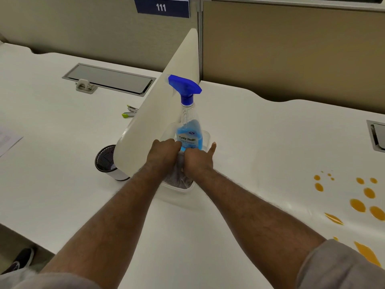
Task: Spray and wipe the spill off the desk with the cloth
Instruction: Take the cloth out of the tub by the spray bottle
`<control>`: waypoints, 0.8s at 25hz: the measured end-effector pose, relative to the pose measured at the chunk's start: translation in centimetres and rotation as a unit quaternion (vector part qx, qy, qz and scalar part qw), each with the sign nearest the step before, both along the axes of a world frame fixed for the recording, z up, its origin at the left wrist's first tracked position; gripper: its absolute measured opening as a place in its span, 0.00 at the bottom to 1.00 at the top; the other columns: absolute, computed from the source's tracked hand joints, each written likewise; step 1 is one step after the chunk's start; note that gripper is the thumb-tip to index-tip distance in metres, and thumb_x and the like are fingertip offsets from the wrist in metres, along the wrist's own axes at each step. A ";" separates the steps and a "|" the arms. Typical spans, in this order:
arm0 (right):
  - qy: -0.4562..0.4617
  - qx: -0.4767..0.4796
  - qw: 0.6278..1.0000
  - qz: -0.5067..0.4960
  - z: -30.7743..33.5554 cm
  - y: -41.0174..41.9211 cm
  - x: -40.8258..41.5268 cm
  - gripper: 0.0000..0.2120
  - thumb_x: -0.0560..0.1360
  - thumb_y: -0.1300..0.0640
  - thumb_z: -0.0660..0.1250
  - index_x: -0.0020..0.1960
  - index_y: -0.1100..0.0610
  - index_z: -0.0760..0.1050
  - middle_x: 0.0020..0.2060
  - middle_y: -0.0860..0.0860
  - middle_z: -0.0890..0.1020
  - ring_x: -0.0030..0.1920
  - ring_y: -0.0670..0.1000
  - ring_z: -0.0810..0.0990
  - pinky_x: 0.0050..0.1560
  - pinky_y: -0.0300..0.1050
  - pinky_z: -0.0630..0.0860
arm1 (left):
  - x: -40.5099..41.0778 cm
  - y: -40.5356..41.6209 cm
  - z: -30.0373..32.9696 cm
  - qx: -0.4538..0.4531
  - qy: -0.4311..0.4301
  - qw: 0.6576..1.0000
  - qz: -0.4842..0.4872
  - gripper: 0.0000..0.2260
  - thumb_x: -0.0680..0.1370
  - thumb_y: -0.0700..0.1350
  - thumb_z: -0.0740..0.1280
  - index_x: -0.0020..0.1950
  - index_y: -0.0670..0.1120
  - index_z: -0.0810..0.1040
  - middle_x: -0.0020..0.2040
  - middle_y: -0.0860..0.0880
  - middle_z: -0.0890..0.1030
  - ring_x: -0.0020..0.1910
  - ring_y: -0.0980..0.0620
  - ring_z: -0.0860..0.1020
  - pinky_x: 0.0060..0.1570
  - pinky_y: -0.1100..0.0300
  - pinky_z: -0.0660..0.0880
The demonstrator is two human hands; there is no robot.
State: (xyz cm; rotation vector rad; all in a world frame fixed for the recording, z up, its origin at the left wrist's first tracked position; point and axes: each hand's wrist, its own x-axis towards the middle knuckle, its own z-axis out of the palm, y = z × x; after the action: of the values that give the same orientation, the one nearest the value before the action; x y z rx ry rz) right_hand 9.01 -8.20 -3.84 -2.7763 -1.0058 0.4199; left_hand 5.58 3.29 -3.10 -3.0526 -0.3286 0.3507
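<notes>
A clear spray bottle (190, 130) with blue liquid and a blue trigger head stands upright in a clear plastic tub (179, 189) beside the desk divider. A grey cloth (177, 178) lies bunched in the tub's near end. Both my hands are down in the tub. My left hand (163, 152) has curled fingers that touch the bottle's lower left side. My right hand (198, 160) sits just below the bottle, closed over the raised cloth, with one finger sticking out to the right. The orange spill (357, 205) lies in several drops and streaks on the white desk (260, 142), far right.
A white curved divider (158, 113) rises just left of the tub. Beyond it are a black mesh cup (105, 158), a green stapler (130, 112), a grey cable hatch (108, 79) and paper at the left edge. Another hatch (377, 136) is at the right edge.
</notes>
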 end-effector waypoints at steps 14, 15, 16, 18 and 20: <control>-0.021 0.274 0.959 -0.069 6.2 -3.7 -2.3 0.04 0.76 0.54 0.63 0.49 0.53 0.75 0.39 0.50 0.81 0.48 0.54 0.79 0.69 0.54 0.59 | -4.5 -2.2 7.9 -0.124 -0.320 0.936 0.073 0.05 0.75 0.39 0.68 0.49 0.41 0.78 0.44 0.42 0.81 0.41 0.41 0.78 0.41 0.51 0.72; -0.034 0.296 0.952 -0.067 7.3 -4.5 -2.5 0.05 0.75 0.55 0.65 0.50 0.54 0.75 0.39 0.51 0.82 0.45 0.55 0.79 0.61 0.52 0.67 | -4.9 -3.0 8.8 -0.132 -0.351 0.925 0.066 0.05 0.74 0.38 0.68 0.49 0.41 0.79 0.43 0.42 0.81 0.41 0.40 0.78 0.41 0.49 0.74; -0.043 0.314 0.946 -0.066 8.3 -5.8 -2.6 0.07 0.74 0.55 0.65 0.51 0.54 0.75 0.40 0.53 0.83 0.43 0.56 0.78 0.52 0.49 0.71 | -5.2 -3.9 9.8 -0.142 -0.376 0.914 0.060 0.05 0.73 0.37 0.68 0.49 0.42 0.79 0.43 0.43 0.82 0.41 0.41 0.78 0.42 0.47 0.76; -0.035 0.336 0.938 -0.071 9.7 -8.7 -2.4 0.09 0.74 0.54 0.65 0.53 0.54 0.75 0.42 0.54 0.83 0.42 0.56 0.78 0.42 0.48 0.74 | -5.4 -6.2 11.0 -0.167 -0.408 0.897 0.043 0.07 0.73 0.35 0.68 0.49 0.43 0.80 0.43 0.44 0.83 0.41 0.43 0.79 0.43 0.49 0.77; -0.008 0.345 0.935 -0.078 10.1 -12.3 -2.1 0.07 0.75 0.54 0.64 0.52 0.53 0.75 0.43 0.53 0.83 0.42 0.55 0.78 0.41 0.49 0.75 | -5.4 -9.2 11.4 -0.196 -0.423 0.885 0.020 0.07 0.73 0.35 0.68 0.50 0.43 0.80 0.44 0.45 0.83 0.41 0.47 0.79 0.44 0.54 0.77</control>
State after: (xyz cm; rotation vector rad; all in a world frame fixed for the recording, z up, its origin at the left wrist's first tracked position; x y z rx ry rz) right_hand 6.89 -20.46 6.31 -2.1924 -0.7349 0.0030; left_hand 0.14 -5.92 8.32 -3.3910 -0.3747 -1.0857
